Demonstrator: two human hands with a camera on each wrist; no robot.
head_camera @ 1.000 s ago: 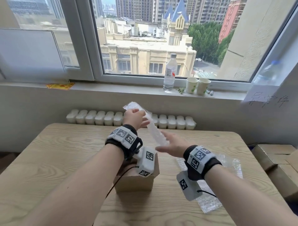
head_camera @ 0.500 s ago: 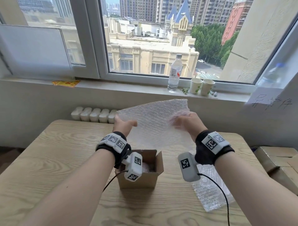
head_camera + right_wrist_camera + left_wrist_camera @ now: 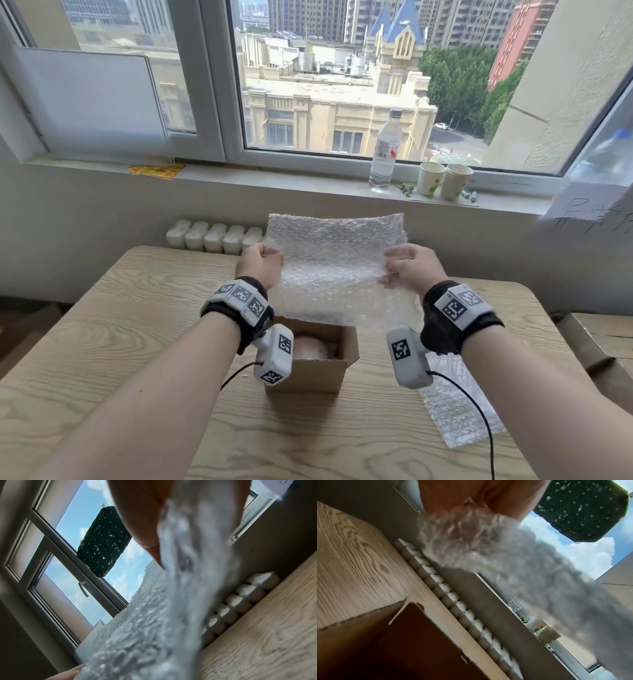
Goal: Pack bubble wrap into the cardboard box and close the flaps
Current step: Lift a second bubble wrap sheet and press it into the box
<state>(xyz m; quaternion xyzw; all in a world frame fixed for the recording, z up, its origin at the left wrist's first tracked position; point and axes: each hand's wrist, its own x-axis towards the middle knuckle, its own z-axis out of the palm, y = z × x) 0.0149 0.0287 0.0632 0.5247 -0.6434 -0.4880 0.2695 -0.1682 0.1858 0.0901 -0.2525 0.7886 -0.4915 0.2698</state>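
A clear bubble wrap sheet [image 3: 337, 267] is spread upright in the air above the small open cardboard box [image 3: 310, 371], which stands on the wooden table [image 3: 113, 346]. My left hand [image 3: 262, 262] grips the sheet's left edge and my right hand [image 3: 409, 265] grips its right edge. Inside the box I see some wrap lying [image 3: 313, 346]. In the left wrist view the sheet [image 3: 513, 563] hangs from my fingers above a box flap [image 3: 412, 635]. The right wrist view shows the sheet [image 3: 171, 601] up close and blurred.
Another bubble wrap sheet [image 3: 455, 407] lies flat on the table to the right of the box. A white radiator [image 3: 214, 236] runs behind the table. A water bottle [image 3: 385, 150] and two paper cups [image 3: 442, 180] stand on the sill. Cardboard boxes [image 3: 603, 346] sit at the right.
The sheet went from a narrow strip to fully spread out. My hands moved apart and now hold it by its two side edges, lower over the box.
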